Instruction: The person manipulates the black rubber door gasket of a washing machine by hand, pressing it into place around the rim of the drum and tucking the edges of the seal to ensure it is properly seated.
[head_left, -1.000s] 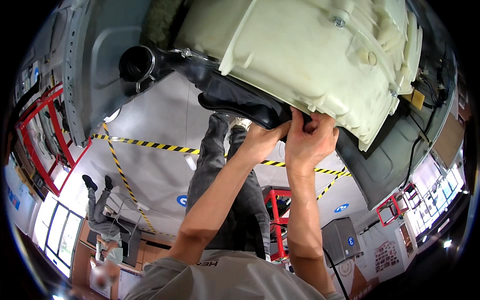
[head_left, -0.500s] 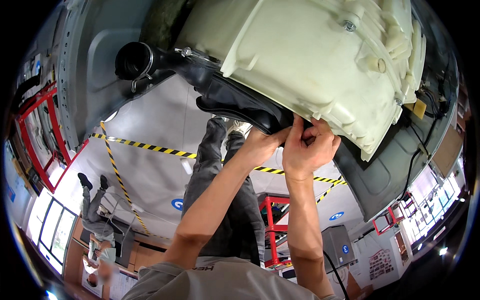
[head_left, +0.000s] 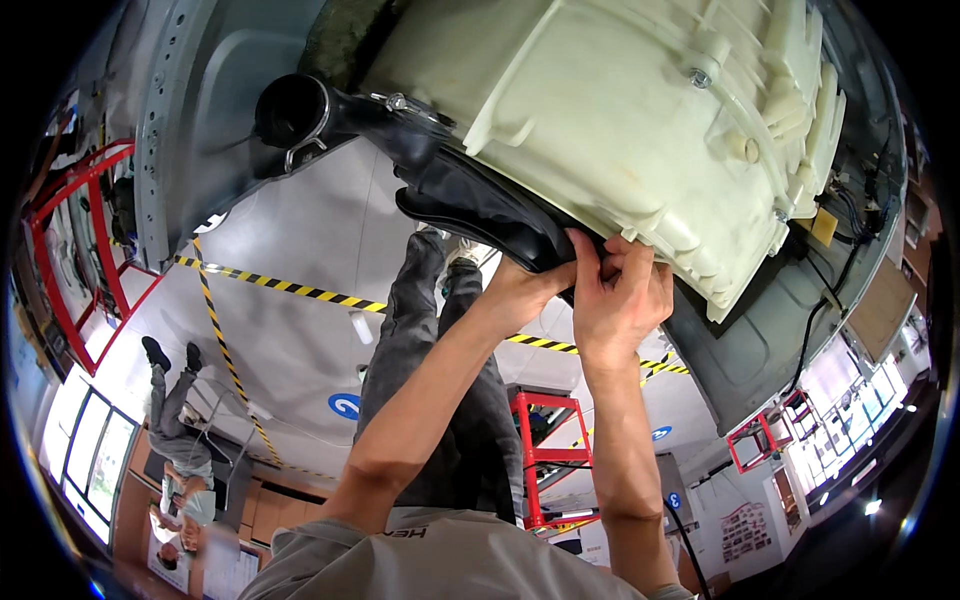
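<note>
A large cream plastic tub (head_left: 590,140) fills the upper middle of the head view. Along its lower edge runs a black rubber seal (head_left: 490,205), folded, its loose lip hanging below the tub. At the left end, the rubber has a round open pipe mouth (head_left: 292,112) with a wire spring clamp (head_left: 310,140) around it. My left hand (head_left: 525,295) is closed on the seal's lower right end, its fingertips partly hidden behind the rubber. Right beside it, my right hand (head_left: 625,305) is bent up against the tub's rim, fingers pinched; what lies between them is hidden.
Grey metal panels (head_left: 190,130) flank the tub on both sides. Dark cables (head_left: 850,250) hang at the right. Below are yellow-black floor tape (head_left: 290,288), a red frame (head_left: 550,455) and my legs. Another person (head_left: 180,450) is far off at the lower left.
The view has shifted slightly, so the pipe mouth appears farther right. My right hand's fingers have moved a little at the rim; my left hand keeps its grip on the seal.
</note>
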